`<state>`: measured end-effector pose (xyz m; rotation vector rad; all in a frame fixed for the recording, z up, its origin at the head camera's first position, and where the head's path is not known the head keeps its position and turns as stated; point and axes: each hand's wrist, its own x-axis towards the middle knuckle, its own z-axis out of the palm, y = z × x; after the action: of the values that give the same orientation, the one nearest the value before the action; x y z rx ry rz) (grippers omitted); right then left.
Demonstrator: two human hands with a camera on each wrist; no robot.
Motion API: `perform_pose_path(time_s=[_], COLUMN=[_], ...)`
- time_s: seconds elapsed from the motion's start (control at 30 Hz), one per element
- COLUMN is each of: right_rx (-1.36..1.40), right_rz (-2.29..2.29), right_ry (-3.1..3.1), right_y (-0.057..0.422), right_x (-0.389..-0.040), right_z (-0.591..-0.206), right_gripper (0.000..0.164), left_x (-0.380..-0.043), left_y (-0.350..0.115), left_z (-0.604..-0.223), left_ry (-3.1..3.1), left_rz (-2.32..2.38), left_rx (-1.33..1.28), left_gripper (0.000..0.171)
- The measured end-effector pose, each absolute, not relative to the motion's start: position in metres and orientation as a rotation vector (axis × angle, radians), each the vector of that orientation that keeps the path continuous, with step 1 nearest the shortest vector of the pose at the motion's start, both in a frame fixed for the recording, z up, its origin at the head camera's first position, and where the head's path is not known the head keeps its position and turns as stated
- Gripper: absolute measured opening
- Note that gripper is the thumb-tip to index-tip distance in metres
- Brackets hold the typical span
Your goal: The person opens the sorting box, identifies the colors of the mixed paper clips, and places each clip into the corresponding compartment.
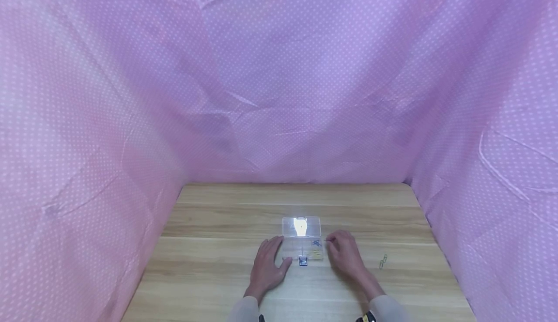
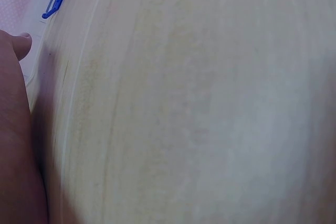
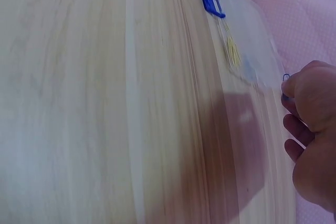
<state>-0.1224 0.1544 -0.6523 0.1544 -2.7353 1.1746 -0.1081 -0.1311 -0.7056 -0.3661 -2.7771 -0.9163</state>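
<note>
A clear plastic box (image 1: 291, 248) with compartments lies on the table, its transparent lid (image 1: 287, 227) tipped back. Blue paper clips (image 1: 317, 242) sit in the back right compartment, and yellow paper clips (image 1: 315, 254) lie in front of them. My left hand (image 1: 267, 268) rests at the box's left side, fingers extended and thumb by the front edge. Just right of the box, my right hand (image 1: 346, 255) pinches a small blue paper clip (image 3: 285, 77) between thumb and forefinger. On the front of the box is a blue latch (image 1: 302, 261).
Green paper clips (image 1: 383, 261) lie on the wooden table (image 1: 209, 264), to the right of my right hand. Pink dotted cloth (image 1: 279, 147) hangs behind the table and along both sides.
</note>
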Motion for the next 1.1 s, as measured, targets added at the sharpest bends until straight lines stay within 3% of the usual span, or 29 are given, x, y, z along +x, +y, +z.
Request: perform_pose_path(time_s=[1.1], right_rx=[0.229], right_rz=[1.173], right_ry=[-2.707], right_y=[0.128], right_x=[-0.130], right_z=[-0.656], right_gripper=[0.012], left_x=[-0.110], left_y=[-0.132], left_z=[-0.704], left_ry=[-2.827], left_rz=[-1.005], left_rx=[-0.339], left_gripper=[0.071])
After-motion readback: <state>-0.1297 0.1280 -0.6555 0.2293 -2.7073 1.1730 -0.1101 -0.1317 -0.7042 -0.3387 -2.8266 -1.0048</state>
